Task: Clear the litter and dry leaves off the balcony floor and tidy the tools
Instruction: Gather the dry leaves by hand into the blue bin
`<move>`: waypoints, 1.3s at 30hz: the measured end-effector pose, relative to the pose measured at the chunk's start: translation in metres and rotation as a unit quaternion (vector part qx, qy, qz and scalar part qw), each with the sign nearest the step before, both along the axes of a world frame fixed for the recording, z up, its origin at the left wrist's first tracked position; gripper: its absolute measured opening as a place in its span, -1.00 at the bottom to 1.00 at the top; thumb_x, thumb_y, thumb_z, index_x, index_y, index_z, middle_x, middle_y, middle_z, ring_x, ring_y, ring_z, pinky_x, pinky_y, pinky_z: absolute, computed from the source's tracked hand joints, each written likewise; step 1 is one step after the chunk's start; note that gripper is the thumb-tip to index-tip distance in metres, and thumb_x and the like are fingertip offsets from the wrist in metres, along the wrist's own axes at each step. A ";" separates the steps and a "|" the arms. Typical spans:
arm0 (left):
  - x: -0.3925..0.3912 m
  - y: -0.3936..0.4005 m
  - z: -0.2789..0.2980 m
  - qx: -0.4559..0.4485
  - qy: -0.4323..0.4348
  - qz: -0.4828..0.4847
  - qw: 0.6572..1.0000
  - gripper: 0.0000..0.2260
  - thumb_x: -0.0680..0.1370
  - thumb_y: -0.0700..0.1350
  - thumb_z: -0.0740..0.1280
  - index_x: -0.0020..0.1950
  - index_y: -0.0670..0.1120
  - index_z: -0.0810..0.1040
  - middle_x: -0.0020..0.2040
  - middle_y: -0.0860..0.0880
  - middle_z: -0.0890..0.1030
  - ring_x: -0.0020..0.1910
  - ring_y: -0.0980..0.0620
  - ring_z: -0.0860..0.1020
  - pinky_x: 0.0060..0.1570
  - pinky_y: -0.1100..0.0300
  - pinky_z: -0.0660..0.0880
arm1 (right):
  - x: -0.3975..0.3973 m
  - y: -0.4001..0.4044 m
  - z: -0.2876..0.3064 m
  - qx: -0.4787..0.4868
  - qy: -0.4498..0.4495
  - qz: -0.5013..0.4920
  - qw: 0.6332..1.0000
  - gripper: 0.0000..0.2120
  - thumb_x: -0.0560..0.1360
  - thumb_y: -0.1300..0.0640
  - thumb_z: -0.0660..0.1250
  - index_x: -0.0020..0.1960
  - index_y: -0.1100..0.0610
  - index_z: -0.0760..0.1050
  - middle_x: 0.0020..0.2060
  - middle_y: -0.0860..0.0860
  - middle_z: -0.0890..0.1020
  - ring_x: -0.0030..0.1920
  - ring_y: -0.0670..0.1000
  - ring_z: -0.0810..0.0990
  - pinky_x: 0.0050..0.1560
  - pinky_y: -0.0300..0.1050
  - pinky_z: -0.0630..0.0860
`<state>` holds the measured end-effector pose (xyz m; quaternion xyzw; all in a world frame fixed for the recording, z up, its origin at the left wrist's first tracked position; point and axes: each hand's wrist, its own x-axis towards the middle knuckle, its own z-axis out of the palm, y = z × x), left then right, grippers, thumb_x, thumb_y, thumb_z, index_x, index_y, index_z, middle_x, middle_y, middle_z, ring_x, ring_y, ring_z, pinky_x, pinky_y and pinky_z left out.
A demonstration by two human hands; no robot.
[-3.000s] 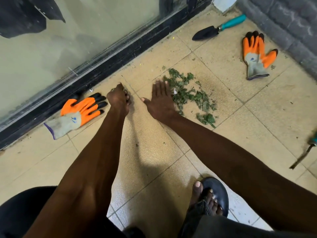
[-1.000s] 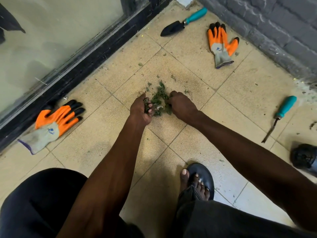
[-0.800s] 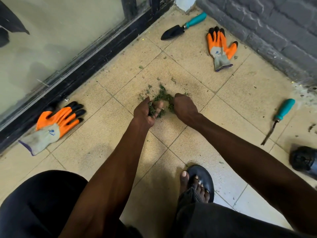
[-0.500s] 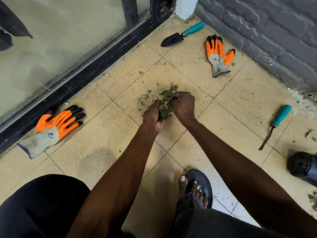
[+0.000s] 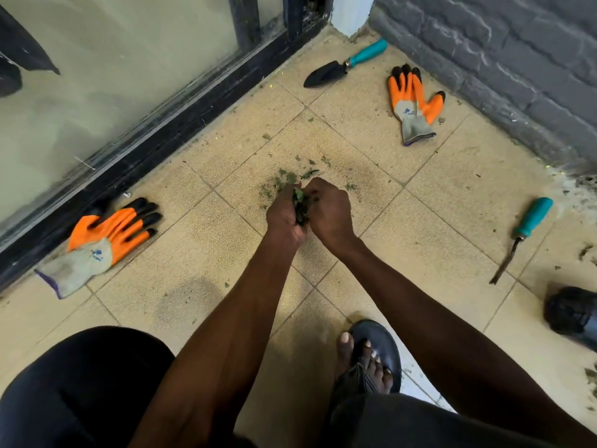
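Leaves (image 5: 299,205) clasped between left hand (image 5: 286,215) and right hand (image 5: 330,210).

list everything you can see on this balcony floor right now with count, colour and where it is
leaf clump: one, green, pressed between both hands
loose leaf bits: many, green, on the tiles just beyond the hands
gloves: two, orange, grey and black; one by the door track at left, one near the brick wall
trowel: one, black blade, teal handle, far corner
hand tool: one, teal handle, thin dark shaft, right
dark object: one, black, right edge, cut off
litter scraps: a few, dark, far right
sandal: one, black, on the foot
left hand: grips the leaves
right hand: grips the leaves
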<state>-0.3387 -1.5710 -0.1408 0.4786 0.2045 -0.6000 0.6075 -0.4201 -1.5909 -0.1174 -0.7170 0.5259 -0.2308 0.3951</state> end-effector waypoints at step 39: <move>0.101 0.032 -0.003 0.029 -0.049 -0.117 0.991 -0.80 0.59 -0.25 0.19 -0.25 -0.15 0.42 -0.45 -0.06 0.41 -0.60 0.09 0.35 -0.60 0.35 0.27 | 0.005 -0.064 -0.063 -0.020 0.138 0.392 0.909 -0.47 0.68 -0.09 -0.10 0.59 0.10 0.07 0.57 0.07 0.07 0.53 -0.06 -0.05 0.54 -0.02 -0.10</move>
